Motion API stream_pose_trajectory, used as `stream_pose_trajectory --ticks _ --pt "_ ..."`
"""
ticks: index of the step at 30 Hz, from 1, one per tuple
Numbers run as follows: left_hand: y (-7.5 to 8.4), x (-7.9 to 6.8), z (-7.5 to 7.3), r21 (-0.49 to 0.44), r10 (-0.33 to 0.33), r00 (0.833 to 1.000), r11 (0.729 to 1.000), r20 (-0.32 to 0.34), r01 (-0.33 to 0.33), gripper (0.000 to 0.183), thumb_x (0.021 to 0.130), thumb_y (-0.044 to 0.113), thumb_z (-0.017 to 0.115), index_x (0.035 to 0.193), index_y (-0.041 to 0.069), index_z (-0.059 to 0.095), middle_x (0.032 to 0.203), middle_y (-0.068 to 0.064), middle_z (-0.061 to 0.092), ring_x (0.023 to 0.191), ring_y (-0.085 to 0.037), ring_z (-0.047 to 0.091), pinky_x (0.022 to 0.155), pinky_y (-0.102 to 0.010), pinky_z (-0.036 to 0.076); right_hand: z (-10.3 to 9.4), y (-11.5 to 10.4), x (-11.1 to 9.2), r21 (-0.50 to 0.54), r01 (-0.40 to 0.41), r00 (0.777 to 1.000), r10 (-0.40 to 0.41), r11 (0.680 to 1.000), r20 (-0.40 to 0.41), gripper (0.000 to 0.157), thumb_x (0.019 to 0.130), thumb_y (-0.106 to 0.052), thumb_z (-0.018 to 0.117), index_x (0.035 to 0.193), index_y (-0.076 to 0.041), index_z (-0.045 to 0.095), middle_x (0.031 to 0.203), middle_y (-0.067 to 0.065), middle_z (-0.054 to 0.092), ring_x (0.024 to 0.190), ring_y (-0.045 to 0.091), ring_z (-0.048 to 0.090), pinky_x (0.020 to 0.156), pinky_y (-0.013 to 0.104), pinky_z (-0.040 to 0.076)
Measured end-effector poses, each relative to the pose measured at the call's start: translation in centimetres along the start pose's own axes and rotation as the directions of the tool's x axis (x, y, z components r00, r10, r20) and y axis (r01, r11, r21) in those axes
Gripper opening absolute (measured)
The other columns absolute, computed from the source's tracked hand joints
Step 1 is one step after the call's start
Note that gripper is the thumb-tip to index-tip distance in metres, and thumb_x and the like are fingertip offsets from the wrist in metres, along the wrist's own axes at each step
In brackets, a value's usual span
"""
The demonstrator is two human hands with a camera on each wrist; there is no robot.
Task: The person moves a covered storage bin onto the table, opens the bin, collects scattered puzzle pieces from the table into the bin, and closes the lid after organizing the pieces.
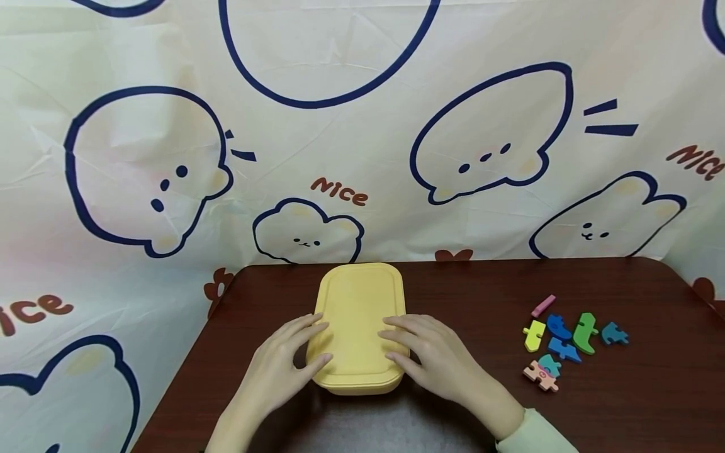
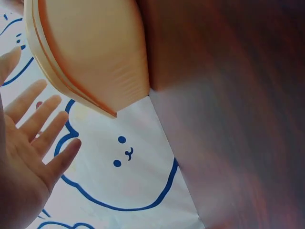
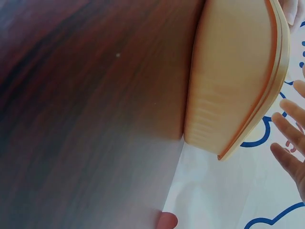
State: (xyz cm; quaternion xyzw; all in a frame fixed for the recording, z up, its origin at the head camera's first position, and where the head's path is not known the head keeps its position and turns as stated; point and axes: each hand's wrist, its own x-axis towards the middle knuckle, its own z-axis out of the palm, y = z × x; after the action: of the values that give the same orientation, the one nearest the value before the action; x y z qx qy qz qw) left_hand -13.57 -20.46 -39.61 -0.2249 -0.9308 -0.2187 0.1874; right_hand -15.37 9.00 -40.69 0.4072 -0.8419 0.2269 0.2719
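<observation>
A yellow plastic box [image 1: 360,333] with its lid on lies lengthwise on the table between my two hands. My left hand [image 1: 277,368] is at its left side, fingers spread and fairly straight, fingertips right at the lid's edge. On the opposite side my right hand [image 1: 436,355] holds a similar pose, its fingertips overlapping the lid's right edge in the head view. Both wrist views show the box's side wall [image 2: 100,47] and the rim of the lid [image 3: 271,90], with extended fingers beside it. Neither hand has its fingers curled round anything.
Several puzzle pieces lie at the right of the dark wood table [image 1: 464,289]: a yellow one [image 1: 534,336], a green one [image 1: 584,333], blue ones [image 1: 564,350] and a pinkish one [image 1: 542,376]. A pink stick [image 1: 544,306] lies above them. A printed cloth [image 1: 385,151] hangs behind.
</observation>
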Motion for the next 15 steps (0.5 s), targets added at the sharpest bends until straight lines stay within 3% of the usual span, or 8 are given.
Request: stream_pose_trajectory --ticks 9,15 --pt "-0.4 0.7 0.4 -0.001 -0.011 0.998 1.0 -0.064 0.011 0.048 0.082 0.036 0.082 0.125 0.018 0.07 0.134 0.006 0.06 0.123 -0.019 0.056 0.091 -0.048 0.05 0.3 -0.2 0.8 -0.033 -0.105 0.994 0.104 0.994 -0.033 0.031 0.087 -0.024 0.077 0.117 -0.017 0.073 0.124 0.001 0.067 0.112 0.019 0.062 0.096 0.038 0.049" --pt "-0.7 1.1 0.4 -0.006 -0.053 0.996 0.999 -0.068 0.052 0.047 0.084 0.035 0.081 0.126 0.018 0.069 0.135 0.005 0.06 0.123 -0.02 0.056 0.09 -0.049 0.051 0.6 -0.1 1.3 -0.035 -0.156 0.986 0.153 0.987 -0.072 0.031 0.087 -0.023 0.078 0.116 -0.015 0.074 0.122 0.002 0.068 0.11 0.021 0.063 0.093 0.04 0.051"
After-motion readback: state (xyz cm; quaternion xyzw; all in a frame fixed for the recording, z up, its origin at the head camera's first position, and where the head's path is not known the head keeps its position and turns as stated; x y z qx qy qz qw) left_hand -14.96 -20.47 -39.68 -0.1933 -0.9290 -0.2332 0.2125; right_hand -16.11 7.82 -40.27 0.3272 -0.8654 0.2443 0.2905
